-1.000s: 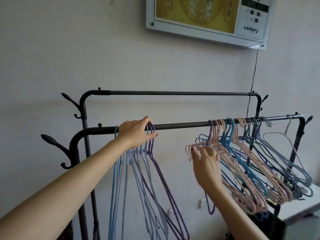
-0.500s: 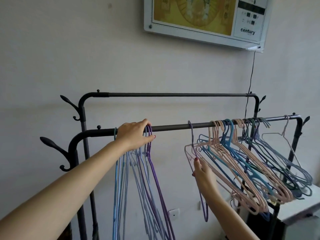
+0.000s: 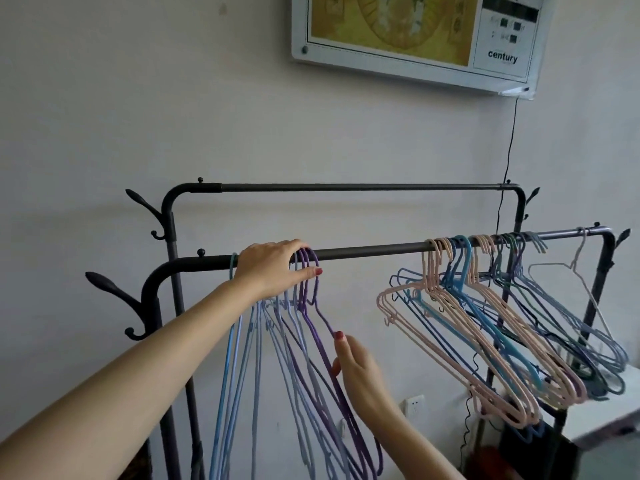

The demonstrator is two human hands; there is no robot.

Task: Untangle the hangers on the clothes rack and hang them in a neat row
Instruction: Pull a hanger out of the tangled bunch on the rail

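The left hand (image 3: 268,270) is resting over the front rail (image 3: 363,251) of the clothes rack (image 3: 166,258), its fingers curling over the hooks of the sorted hangers (image 3: 277,358), a blue and purple bunch hanging straight down with their long axes nearly vertical in this view. The right hand (image 3: 356,372) is sitting lower, just to the right of that bunch, fingers fairly straight and touching the outermost purple hanger (image 3: 320,317) on its sloping shoulder; whether the thumb is pinching the wire is hard to tell.

The relation the coming move is turning on is sideways along the rail. The tangled hangers (image 3: 485,341), pink, blue and dark ones overlapping each other, are hanging well apart to the right, with a bare stretch of rail between the two groups. Their bodies are slanting down and to the right, hooks crowding together on the rail near its right end. The right hand is plainly the nearer one to that cluster, while the left is occupied at the neat bunch. Judging from this, the next hanger is likely to be fetched by the right hand reaching up and rightward toward the leftmost pink hook, then sliding it left along the rail.
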